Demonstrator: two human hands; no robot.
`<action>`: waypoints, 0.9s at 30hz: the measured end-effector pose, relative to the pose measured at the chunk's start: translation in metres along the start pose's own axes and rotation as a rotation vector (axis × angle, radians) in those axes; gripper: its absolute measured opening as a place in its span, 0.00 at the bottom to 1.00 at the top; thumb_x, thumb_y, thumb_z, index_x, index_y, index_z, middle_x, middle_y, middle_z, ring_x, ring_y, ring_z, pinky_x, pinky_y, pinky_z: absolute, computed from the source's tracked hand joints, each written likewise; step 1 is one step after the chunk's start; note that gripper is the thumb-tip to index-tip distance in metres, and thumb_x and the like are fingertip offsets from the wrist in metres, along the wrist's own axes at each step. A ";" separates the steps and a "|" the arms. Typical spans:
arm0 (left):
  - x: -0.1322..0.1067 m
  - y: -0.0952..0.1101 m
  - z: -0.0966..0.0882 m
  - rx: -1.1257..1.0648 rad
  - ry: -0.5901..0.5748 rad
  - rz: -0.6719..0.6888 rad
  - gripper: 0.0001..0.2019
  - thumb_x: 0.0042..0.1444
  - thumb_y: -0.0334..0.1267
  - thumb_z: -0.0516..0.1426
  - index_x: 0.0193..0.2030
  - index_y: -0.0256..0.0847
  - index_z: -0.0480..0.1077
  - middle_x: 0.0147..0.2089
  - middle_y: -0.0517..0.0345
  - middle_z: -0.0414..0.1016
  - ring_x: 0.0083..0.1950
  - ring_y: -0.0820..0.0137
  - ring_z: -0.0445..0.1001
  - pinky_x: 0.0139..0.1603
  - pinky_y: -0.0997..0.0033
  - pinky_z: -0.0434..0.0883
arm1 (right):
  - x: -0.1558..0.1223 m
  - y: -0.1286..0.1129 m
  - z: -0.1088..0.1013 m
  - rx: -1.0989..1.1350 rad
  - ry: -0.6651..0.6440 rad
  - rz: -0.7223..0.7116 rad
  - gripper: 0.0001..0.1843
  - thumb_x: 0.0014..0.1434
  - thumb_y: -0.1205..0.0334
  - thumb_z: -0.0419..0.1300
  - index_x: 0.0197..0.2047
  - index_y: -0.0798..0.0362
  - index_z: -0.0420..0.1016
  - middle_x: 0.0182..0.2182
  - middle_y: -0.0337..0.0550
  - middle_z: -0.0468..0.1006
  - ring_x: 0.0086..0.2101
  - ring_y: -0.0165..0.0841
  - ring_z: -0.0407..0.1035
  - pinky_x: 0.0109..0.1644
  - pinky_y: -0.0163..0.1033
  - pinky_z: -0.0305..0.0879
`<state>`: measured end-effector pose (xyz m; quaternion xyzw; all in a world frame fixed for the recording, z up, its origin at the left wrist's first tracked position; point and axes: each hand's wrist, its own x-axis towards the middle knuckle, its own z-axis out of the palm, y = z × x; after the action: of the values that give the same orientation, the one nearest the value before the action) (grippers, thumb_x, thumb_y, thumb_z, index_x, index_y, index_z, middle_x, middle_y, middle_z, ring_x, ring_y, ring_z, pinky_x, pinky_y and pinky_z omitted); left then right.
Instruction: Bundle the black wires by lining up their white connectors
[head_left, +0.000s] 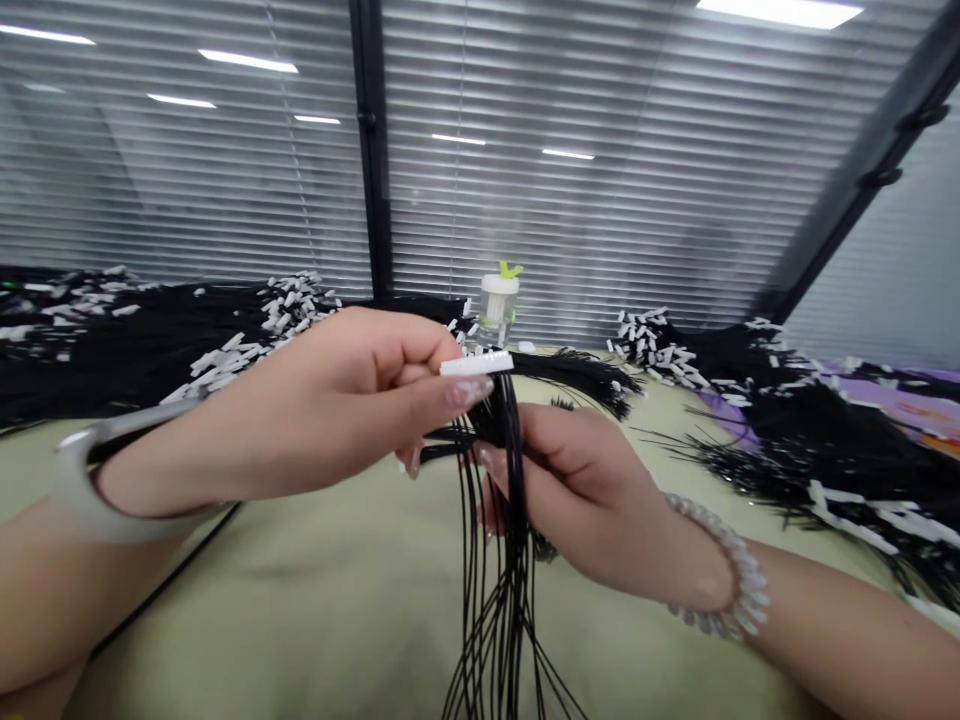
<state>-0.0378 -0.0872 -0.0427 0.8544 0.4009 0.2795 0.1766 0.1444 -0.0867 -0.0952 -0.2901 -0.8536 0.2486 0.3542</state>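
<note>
My left hand point(337, 400) pinches a narrow white connector point(476, 364) between thumb and fingers, held level above the table. Several thin black wires point(502, 560) hang from the connector down toward the bottom edge of the view. My right hand point(577, 480) is closed around these wires just below the connector, fingers curled. A white band sits on my left wrist and a clear beaded bracelet on my right wrist.
A pale green table top point(337, 620) lies under the hands. Heaps of black wire harnesses with white connectors lie at the left point(150, 340) and right point(810, 420). A small clear bottle with a white cap point(499, 305) stands at the back before window blinds.
</note>
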 end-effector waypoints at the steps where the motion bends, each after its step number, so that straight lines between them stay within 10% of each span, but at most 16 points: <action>1: 0.000 0.000 0.000 -0.027 -0.024 -0.026 0.12 0.54 0.41 0.50 0.23 0.39 0.64 0.18 0.66 0.66 0.19 0.79 0.65 0.17 0.83 0.61 | 0.000 0.000 0.000 0.000 0.001 0.004 0.12 0.58 0.63 0.47 0.28 0.59 0.65 0.19 0.37 0.69 0.19 0.20 0.62 0.21 0.25 0.57; 19: -0.006 0.005 -0.006 -0.070 -0.119 -0.082 0.08 0.54 0.38 0.51 0.26 0.39 0.64 0.18 0.66 0.65 0.18 0.81 0.64 0.16 0.87 0.62 | 0.001 0.000 0.003 0.455 -0.075 0.158 0.10 0.60 0.60 0.47 0.31 0.57 0.61 0.19 0.35 0.69 0.20 0.21 0.65 0.23 0.26 0.64; 27: -0.009 0.006 -0.007 -0.110 -0.110 -0.090 0.07 0.53 0.37 0.51 0.26 0.40 0.66 0.18 0.66 0.67 0.18 0.79 0.65 0.15 0.86 0.60 | 0.000 0.002 0.001 0.270 -0.077 0.029 0.12 0.60 0.69 0.43 0.31 0.58 0.65 0.25 0.37 0.71 0.24 0.19 0.65 0.26 0.23 0.63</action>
<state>-0.0434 -0.0975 -0.0371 0.8387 0.4125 0.2457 0.2572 0.1447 -0.0854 -0.0974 -0.2423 -0.8211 0.3770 0.3535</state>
